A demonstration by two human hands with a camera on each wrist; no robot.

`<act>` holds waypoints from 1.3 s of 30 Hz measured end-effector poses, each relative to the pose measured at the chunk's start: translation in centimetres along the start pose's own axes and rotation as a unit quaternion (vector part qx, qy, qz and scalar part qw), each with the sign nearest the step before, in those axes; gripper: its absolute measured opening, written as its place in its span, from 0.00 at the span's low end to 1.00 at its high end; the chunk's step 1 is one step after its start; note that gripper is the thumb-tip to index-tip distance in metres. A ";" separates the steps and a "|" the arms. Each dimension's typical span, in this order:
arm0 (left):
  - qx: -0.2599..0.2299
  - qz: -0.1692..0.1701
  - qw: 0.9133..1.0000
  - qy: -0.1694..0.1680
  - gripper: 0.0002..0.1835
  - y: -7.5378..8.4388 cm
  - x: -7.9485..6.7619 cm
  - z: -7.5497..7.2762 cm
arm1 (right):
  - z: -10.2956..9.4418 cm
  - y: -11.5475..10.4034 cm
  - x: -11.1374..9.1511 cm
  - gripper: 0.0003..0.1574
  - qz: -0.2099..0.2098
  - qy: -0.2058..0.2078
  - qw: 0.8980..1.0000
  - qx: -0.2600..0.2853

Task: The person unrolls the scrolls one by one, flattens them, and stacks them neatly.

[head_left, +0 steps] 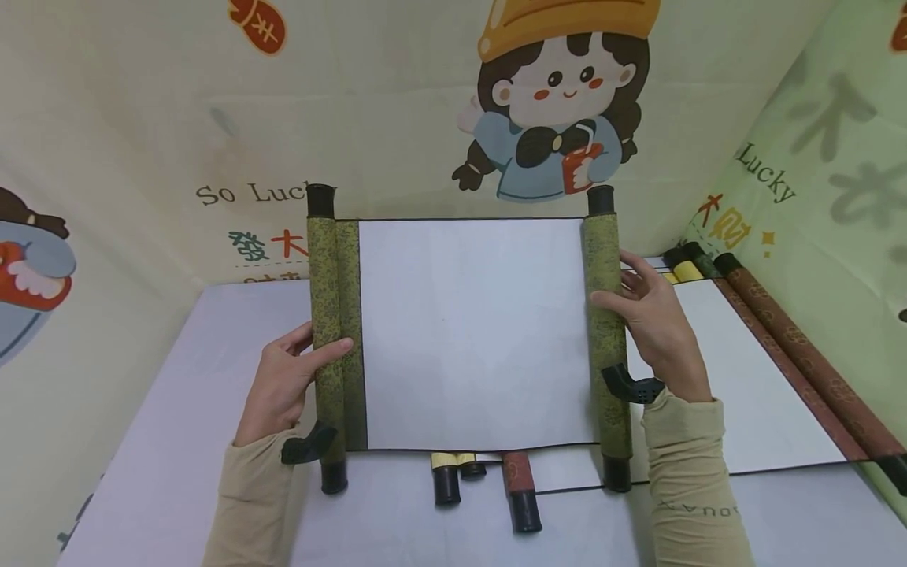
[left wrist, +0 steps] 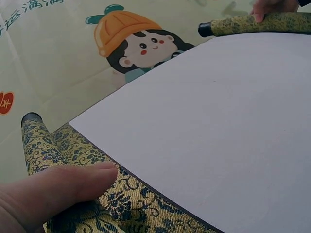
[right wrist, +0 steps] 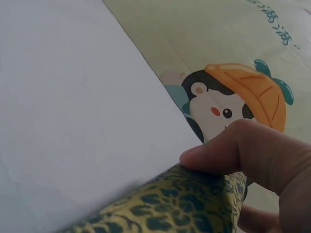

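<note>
A partly unrolled hanging scroll (head_left: 475,339) with blank white paper is held up between both hands. Its two rolled ends are green-gold brocade with dark floral patterns and black end caps. My left hand (head_left: 286,386) grips the left roll (head_left: 326,276), thumb across the front, fingers behind it. In the left wrist view the thumb (left wrist: 63,189) lies over the brocade (left wrist: 116,194). My right hand (head_left: 655,327) holds the right roll (head_left: 605,339) with the thumb in front. The right wrist view shows that thumb (right wrist: 218,153) pressing at the paper's edge beside the brocade (right wrist: 170,204).
Behind the held scroll, another opened scroll (head_left: 751,378) with red-brown rolls (head_left: 801,346) lies on the white table (head_left: 383,520) at right. Yellow and red roll ends (head_left: 520,488) stick out below the held scroll. A printed cloth (head_left: 383,126) with cartoon figures hangs behind.
</note>
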State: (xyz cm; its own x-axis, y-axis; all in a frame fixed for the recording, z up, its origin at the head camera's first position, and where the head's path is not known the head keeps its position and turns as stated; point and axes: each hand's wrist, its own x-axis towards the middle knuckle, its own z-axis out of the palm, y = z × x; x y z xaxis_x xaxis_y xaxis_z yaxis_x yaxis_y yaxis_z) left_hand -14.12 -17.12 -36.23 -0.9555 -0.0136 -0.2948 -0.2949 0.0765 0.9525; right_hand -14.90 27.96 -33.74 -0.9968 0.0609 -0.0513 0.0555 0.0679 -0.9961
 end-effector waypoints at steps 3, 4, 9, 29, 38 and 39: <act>0.001 0.001 1.000 0.001 0.48 0.0 0.0 0.0 | -0.2 -0.1 -0.1 0.52 -0.002 0.011 1.000 -0.004; 0.001 0.002 1.000 0.001 0.47 0.0 0.0 0.0 | -0.4 -0.1 -0.1 0.51 -0.005 0.014 1.000 -0.003; 0.002 0.003 1.000 0.002 0.47 0.0 -0.1 -0.2 | -0.9 -0.2 -0.4 0.50 -0.005 0.031 0.999 -0.003; -0.004 0.005 1.000 0.005 0.46 0.1 0.2 -0.4 | -1.4 0.4 0.3 0.50 -0.008 0.072 0.996 -0.052; 0.007 0.008 1.000 0.010 0.47 0.0 0.2 -0.7 | -1.7 0.3 0.5 0.52 0.014 0.092 0.986 -0.139; 0.011 0.007 1.000 0.011 0.47 0.0 0.2 -0.8 | -1.8 0.3 0.5 0.52 0.013 0.094 0.986 -0.138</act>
State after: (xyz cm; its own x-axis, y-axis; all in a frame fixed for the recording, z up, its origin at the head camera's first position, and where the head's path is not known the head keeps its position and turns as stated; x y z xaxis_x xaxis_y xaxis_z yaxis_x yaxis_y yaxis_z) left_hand -14.30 -17.88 -36.25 -0.9597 -0.0338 -0.2788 -0.2808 0.0988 0.9547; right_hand -15.26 29.78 -33.89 -0.9680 0.2484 -0.0359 0.1197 0.3313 -0.9359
